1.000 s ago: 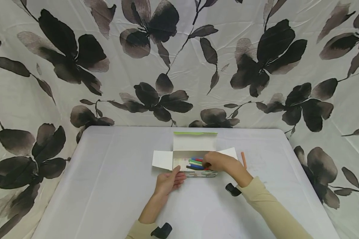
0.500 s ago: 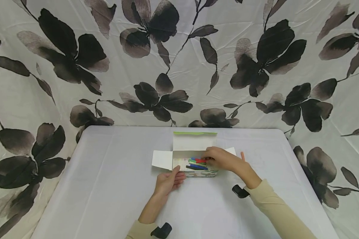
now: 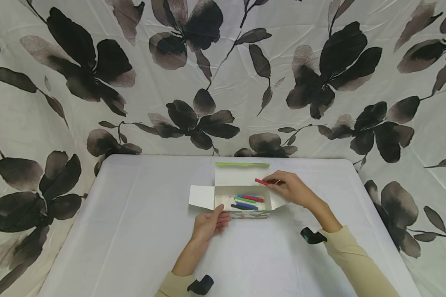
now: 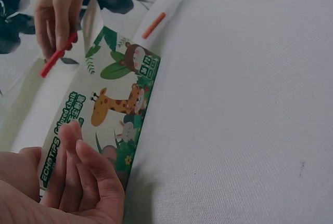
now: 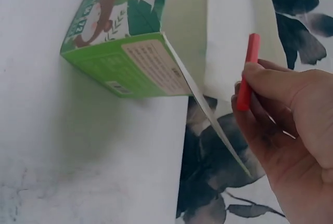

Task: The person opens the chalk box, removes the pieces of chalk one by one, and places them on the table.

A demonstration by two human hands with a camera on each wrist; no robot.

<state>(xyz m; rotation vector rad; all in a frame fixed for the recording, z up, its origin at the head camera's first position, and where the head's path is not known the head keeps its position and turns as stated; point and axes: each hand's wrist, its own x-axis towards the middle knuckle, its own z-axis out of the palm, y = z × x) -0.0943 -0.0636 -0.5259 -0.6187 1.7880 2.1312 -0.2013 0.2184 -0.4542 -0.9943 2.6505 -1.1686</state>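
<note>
A paper box of colored chalk [image 3: 250,215] stands with its lid and side flaps folded out. Several chalk sticks [image 3: 246,202] in blue, green, red and other colors lie inside. My left hand [image 3: 207,226] holds the box at its front left, thumb at the rim and fingers before the printed front [image 4: 112,104]. Above the box's right end, my right hand [image 3: 293,189] pinches a red chalk stick [image 5: 248,70] between thumb and fingers. In the left wrist view the red stick shows tilted beside the box.
An orange chalk stick [image 4: 154,25] lies on the white table [image 3: 145,198] past the box's right end; my right hand hides it in the head view. The green-edged lid [image 3: 242,175] stands up behind. A floral cloth [image 3: 260,74] hangs beyond the table.
My right hand has come up and right out of the box with a red chalk stick. The left hand has stayed at the box's front left.
</note>
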